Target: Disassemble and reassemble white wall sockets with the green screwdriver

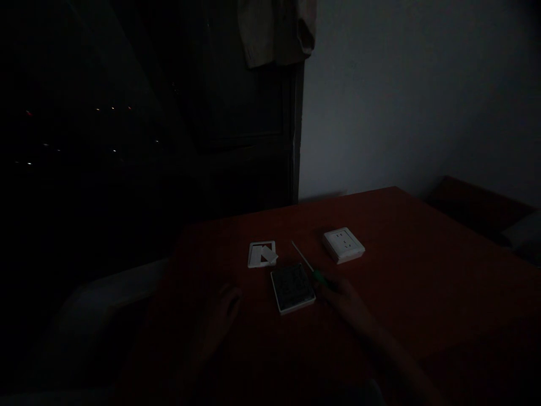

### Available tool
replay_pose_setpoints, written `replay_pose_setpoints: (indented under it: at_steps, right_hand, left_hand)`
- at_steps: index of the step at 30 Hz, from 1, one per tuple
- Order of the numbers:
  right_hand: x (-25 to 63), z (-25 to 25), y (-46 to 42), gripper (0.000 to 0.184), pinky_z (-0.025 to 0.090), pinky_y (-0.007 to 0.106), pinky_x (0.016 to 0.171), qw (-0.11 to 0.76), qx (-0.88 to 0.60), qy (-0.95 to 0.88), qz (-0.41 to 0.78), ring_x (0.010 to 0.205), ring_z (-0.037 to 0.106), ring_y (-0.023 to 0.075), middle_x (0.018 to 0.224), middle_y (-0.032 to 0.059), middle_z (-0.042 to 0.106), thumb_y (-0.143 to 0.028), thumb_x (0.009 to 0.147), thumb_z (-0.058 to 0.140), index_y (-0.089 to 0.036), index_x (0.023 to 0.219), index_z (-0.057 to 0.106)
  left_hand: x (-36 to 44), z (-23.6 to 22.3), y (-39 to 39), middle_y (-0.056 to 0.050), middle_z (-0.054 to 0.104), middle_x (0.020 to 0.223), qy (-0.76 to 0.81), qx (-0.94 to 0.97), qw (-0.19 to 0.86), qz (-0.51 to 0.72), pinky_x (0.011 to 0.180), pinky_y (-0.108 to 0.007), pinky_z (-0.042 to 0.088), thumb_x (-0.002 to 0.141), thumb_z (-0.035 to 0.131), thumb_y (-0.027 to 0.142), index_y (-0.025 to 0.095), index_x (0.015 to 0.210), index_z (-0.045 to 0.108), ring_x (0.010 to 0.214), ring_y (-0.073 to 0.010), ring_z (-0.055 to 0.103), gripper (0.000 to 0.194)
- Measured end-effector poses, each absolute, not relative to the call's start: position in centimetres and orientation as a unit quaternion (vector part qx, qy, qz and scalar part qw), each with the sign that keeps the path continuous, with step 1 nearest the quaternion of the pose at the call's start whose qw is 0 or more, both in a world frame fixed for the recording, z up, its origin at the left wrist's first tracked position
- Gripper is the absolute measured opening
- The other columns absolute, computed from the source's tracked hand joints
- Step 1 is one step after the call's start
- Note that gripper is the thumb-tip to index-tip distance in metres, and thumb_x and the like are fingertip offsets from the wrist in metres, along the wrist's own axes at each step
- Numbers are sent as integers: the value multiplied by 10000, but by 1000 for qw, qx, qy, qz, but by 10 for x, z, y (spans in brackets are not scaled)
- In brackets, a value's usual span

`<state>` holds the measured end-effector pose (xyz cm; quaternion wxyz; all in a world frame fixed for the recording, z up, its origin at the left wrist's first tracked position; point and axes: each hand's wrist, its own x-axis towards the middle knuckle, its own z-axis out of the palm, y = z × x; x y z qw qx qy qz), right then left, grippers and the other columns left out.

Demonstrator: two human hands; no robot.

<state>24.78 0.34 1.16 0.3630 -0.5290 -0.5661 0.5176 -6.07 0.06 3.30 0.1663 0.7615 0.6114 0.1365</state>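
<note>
My right hand (344, 299) is closed around the green handle of a screwdriver (303, 256), whose shaft points up and to the left over the table. Just left of that hand lies a square switch or socket unit (292, 287) with a white rim and a dark inside facing up. My left hand (224, 310) rests on the table left of the unit, its fingers loosely bent and apart from the thumb, with nothing visible in it. Behind the unit lies a white frame (255, 266) with a loose white cover piece (269, 254) across it.
A white wall socket (344, 244) on a thick base sits right of the screwdriver on the reddish table (422, 270). A pale wall (401, 101) borders the far side. A cloth (274, 34) hangs by the dark window. The room is very dim.
</note>
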Motion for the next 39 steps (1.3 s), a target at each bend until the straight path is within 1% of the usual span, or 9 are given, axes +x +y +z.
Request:
replay_pose_setpoints:
  at_steps: [3,6,9,12,16,18,27,33,39]
  right_hand:
    - [248,12,3,261,389,230,534,363,-526,-569,518,599,514,137,681,-12,581,-423,836,526,-178,846,614]
    - [248,13,3,249,398,229,550,366,-521,-569,520,606,519,137,679,-12,578,-414,839,526,-178,833,604]
    - [248,14,2,252,410,229,572,370,-522,-562,524,639,536,142,718,-4,591,-419,837,530,-177,840,600]
    - [247,15,2,272,410,227,572,373,-527,-558,522,650,541,144,743,3,600,-437,834,533,-175,845,606]
    - [246,14,2,263,404,225,554,373,-527,-555,524,624,529,138,720,-6,591,-435,825,545,-179,845,606]
    - [246,13,2,259,390,225,529,373,-528,-554,525,592,512,134,685,-12,574,-431,829,538,-180,826,601]
    - [245,16,2,254,381,224,545,392,-510,-559,523,608,493,127,680,-22,545,-432,824,545,-183,802,593]
    - [243,14,3,256,349,215,506,395,-509,-555,526,561,463,114,639,-34,515,-430,824,551,-178,793,585]
    - [243,15,3,230,368,211,530,398,-508,-555,525,584,473,115,671,-30,532,-401,824,554,-179,856,604]
  left_hand:
    - [-60,33,1,-36,653,958,608,765,162,138,812,-326,476,857,439,173,236,890,651,888,-201,619,224]
    - [-62,33,1,-33,645,970,611,763,153,143,817,-333,470,880,437,211,234,914,635,892,-201,611,202]
    - [-61,35,0,-30,643,967,620,751,151,171,815,-340,475,895,437,254,228,906,618,888,-204,616,183]
    - [-52,42,1,-14,646,952,617,738,172,213,815,-326,484,899,445,275,236,904,608,885,-196,625,168]
    - [-24,58,8,-10,647,949,576,749,187,269,825,-315,485,894,458,252,238,896,611,908,-189,619,154]
    - [-7,65,13,-7,648,922,541,769,201,275,793,-300,489,887,473,230,235,881,615,881,-182,620,142]
    - [55,65,37,0,638,932,461,836,203,217,773,-262,462,871,537,156,228,908,629,866,-158,610,122]
    - [63,60,44,-3,634,909,453,848,204,182,764,-258,454,868,547,132,216,897,641,869,-161,608,129]
    - [63,56,45,-2,627,894,445,850,212,184,746,-247,451,867,550,140,215,893,646,854,-157,604,124]
